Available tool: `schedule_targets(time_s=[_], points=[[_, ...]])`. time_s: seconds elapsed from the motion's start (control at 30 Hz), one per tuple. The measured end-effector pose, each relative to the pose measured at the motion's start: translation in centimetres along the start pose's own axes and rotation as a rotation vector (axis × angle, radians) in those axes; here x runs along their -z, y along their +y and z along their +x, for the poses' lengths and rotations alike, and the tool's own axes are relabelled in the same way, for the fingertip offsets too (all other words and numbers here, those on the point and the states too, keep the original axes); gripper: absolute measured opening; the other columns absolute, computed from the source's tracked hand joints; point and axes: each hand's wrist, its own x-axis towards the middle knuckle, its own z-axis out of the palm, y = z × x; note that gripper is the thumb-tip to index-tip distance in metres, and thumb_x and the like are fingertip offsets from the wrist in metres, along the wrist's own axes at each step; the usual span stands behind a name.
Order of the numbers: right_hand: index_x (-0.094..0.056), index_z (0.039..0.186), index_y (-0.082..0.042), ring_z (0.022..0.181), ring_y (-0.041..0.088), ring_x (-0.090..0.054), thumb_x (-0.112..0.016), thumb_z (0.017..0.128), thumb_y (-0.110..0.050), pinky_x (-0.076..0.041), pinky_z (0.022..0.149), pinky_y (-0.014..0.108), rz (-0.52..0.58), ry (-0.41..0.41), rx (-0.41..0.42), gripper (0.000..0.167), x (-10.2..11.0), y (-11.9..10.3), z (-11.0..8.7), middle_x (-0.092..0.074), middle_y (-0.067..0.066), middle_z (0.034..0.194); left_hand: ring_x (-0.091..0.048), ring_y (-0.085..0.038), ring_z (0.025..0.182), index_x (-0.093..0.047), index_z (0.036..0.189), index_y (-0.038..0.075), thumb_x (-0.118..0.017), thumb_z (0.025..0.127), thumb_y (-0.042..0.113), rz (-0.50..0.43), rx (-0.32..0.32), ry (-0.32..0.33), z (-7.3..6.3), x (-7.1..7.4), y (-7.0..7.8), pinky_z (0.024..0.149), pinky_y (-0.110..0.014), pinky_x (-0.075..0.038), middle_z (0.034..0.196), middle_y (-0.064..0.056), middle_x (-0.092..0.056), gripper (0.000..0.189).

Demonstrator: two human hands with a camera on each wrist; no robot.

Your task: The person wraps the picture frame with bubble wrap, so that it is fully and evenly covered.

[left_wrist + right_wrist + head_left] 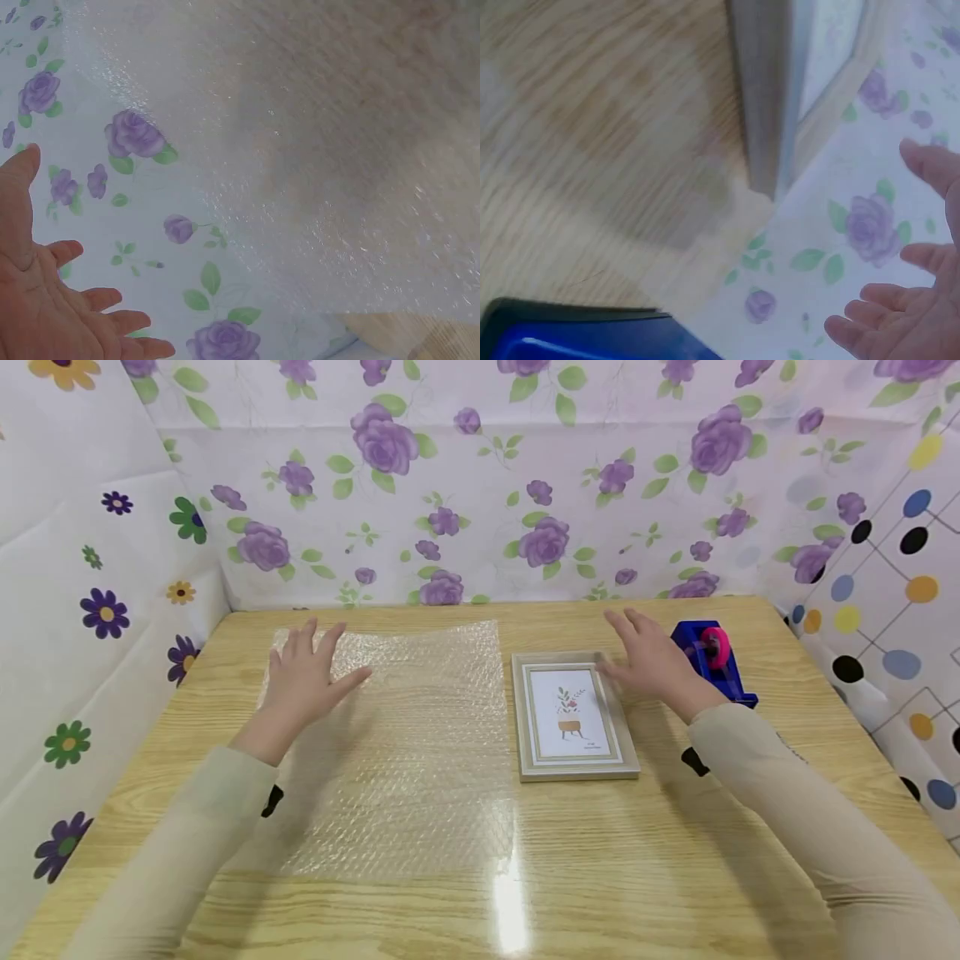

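Note:
My left hand (303, 681), fingers spread, hovers over the left part of a sheet of clear bubble wrap (420, 752) laid flat on the table. In the left wrist view the same hand (52, 300) holds nothing, and the bubble wrap (322, 187) fills much of the picture. Over on the right, my right hand (652, 660) is held above the table with its fingers apart, its thumb overlapping the upper right edge of a picture frame (517, 718). The frame lies face up and shows a potted plant print. The right wrist view shows that hand (922, 300) with nothing in it.
A blue tape dispenser (727, 681) with a pink core stands right of my right hand, partly behind my wrist. The wooden table (420, 918) ends at a flowered cloth (480, 510) behind, with patterned cloths on both sides.

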Motion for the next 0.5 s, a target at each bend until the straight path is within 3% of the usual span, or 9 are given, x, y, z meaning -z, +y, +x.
schedule_targets(time_s=[0.2,0.37,0.5], points=[[-0.024,0.149,-0.004,0.136,0.046,-0.027,-0.062,0.092,-0.031,-0.03,0.107,0.063,0.158,0.04,-0.03,0.074,0.2,-1.5,0.1,-0.027,0.028,0.15,-0.025,-0.056,0.131,-0.027,0.145,-0.003,-0.058,0.092,0.041,-0.124,0.001,0.1,-1.6,0.8,-0.7,0.102,-0.071,-0.026,0.149,-0.036,-0.018,0.076],[-0.03,0.146,0.001,0.134,0.044,-0.033,-0.062,0.092,-0.025,-0.031,0.108,0.059,0.236,0.041,-0.038,0.068,-0.2,-2.4,0.1,-0.034,0.027,0.147,-0.03,-0.056,0.128,-0.032,0.14,-0.008,-0.06,0.092,0.033,-0.191,0.019,0.144,-3.0,1.0,-1.5,0.101,-0.07,-0.029,0.143,-0.038,-0.025,0.069],[-0.036,0.143,0.001,0.128,0.043,-0.042,-0.062,0.092,-0.024,-0.039,0.104,0.056,0.302,0.044,-0.047,0.062,-0.6,-3.1,0.2,-0.043,0.026,0.141,-0.031,-0.057,0.125,-0.031,0.139,-0.011,-0.061,0.091,0.029,-0.226,0.044,0.137,-3.9,1.3,-2.1,0.101,-0.069,-0.03,0.14,-0.04,-0.027,0.069]])
